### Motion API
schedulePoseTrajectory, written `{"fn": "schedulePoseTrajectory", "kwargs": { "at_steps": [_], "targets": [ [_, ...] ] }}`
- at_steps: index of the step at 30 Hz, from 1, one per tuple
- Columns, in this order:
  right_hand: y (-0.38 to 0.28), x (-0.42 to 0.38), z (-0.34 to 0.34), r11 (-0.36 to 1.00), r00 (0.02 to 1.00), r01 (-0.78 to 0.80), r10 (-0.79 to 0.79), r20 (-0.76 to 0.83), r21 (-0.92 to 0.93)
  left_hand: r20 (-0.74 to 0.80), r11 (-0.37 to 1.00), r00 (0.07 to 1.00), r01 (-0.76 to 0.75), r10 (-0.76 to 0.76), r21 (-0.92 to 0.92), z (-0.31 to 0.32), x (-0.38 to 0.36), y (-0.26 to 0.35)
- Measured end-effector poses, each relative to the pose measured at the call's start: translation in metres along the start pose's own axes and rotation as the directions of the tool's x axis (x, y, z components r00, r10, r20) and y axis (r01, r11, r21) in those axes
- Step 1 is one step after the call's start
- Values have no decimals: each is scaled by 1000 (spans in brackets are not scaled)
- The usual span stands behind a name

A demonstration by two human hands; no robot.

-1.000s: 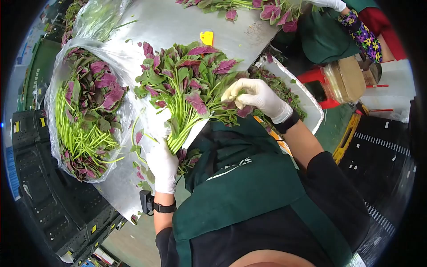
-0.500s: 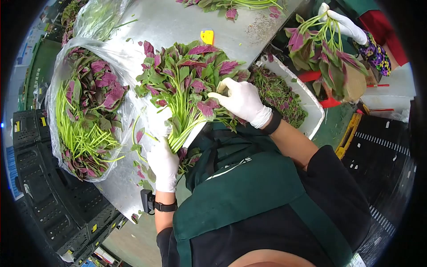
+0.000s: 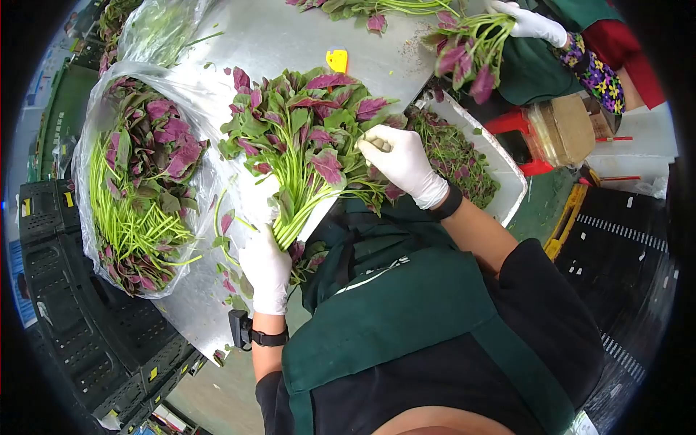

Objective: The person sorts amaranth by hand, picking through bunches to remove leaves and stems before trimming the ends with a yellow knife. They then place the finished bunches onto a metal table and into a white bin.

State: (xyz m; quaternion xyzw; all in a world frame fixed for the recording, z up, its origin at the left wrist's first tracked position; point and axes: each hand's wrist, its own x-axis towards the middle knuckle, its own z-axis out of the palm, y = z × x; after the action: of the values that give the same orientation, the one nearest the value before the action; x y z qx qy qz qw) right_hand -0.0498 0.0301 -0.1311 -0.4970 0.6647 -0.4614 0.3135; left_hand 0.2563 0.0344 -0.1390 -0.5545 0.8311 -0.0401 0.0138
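A bunch of red-and-green leafy greens (image 3: 301, 134) lies on the steel table (image 3: 290, 36), stems pointing toward me. My left hand (image 3: 267, 270), in a white glove, grips the stem ends of that bunch at the table's near edge. My right hand (image 3: 401, 161), also gloved, is among the leaves on the bunch's right side, fingers pinched on a leaf or stem there.
A clear plastic bag (image 3: 141, 181) full of the same greens lies at the left. A white tub (image 3: 471, 156) of trimmings sits right of the table. A yellow tag (image 3: 336, 60) lies on the table. Another person's gloved hand (image 3: 533, 20) holds a small bunch (image 3: 464, 47) at top right. Black crates (image 3: 80, 333) stand at lower left.
My right hand shifted slightly and closed its fingers in the leaves. The other person's hand moved their bunch up and left, over the table's far corner. My left hand stayed put.
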Motion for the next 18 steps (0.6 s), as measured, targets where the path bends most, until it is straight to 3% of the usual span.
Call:
{"fn": "schedulePoseTrajectory", "kwargs": {
  "at_steps": [6,12,18],
  "targets": [
    [-1,11,1,963,978,173,-193,-81,-209,-3,1000,1000,-13,13,-3,-1,0,-1],
    [6,23,2,941,963,270,-260,74,-202,-24,1000,1000,-19,19,12,2,-1,-1],
    [1,30,5,956,963,262,-249,105,-135,-1,1000,1000,-11,11,-9,2,0,-2]
  ]
}}
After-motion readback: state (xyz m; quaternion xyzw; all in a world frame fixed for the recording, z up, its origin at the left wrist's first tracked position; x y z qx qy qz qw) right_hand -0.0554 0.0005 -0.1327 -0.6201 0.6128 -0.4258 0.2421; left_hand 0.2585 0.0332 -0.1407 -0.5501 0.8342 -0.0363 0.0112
